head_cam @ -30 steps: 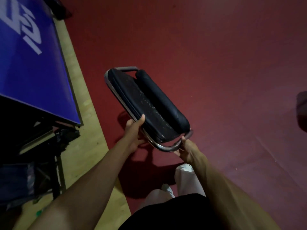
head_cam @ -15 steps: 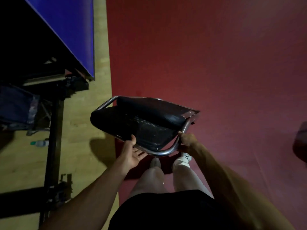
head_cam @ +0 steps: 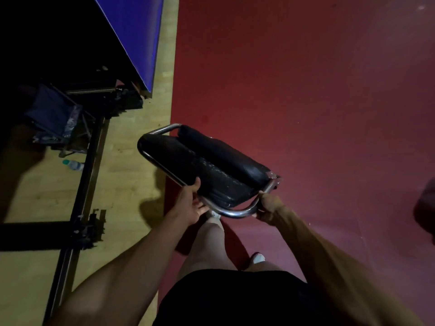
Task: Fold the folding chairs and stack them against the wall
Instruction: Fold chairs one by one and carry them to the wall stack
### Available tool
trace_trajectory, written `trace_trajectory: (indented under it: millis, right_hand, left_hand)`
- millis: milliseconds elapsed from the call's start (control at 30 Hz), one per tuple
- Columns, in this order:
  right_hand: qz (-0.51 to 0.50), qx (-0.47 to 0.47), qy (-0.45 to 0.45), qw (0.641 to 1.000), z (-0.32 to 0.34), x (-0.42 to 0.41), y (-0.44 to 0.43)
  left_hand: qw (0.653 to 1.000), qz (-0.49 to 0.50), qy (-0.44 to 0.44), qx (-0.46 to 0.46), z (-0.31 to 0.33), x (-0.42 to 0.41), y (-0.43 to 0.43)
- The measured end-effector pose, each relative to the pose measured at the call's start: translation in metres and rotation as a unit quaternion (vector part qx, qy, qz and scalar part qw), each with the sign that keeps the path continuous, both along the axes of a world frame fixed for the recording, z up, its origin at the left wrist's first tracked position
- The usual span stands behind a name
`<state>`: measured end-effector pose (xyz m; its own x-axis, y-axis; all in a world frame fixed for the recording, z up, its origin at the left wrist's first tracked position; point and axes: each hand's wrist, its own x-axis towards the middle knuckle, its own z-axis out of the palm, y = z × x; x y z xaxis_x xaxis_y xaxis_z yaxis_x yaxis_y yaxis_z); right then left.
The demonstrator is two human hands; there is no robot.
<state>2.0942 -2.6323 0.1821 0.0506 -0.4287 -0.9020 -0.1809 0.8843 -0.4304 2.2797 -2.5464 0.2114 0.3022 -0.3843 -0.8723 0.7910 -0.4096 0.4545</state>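
Folding chair (head_cam: 204,168): folded flat, black seat and backrest pads closed together inside the chrome frame (head_cam: 237,212). It is held clear of the floor in front of the person's thighs, tilted, its long axis running from upper left to lower right.

Hands: both clamped on the near end of the chair, set apart. The left hand (head_cam: 188,205) grips the near left edge, thumb on the seat pad, fingers under the tube. The right hand (head_cam: 268,207) is wrapped round the curved near corner of the frame.

Position: the chair hangs over the seam where the red floor (head_cam: 306,90) meets the wooden strip (head_cam: 131,189). A blue table (head_cam: 138,31) stands beyond the strip at far left; a water bottle (head_cam: 74,164) lies under it.

Change noted: over the last second the view has swung and the table has slid up and left — the person is walking with the load, one leg forward. The chair has turned in the grip.

Assessment: folding appears done for this chair; carrying is in hand. No wall is in view — stacking remains.
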Motion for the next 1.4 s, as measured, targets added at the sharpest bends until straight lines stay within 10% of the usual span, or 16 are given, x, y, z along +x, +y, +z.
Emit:
trace_trajectory:
  millis: [1400]
  right_hand:
    - [-0.141,0.022,-0.104,0.984,-0.019,-0.294,0.622]
  left_hand:
    - [1.0,-0.008,0.024,0.001,0.004,-0.287,0.596]
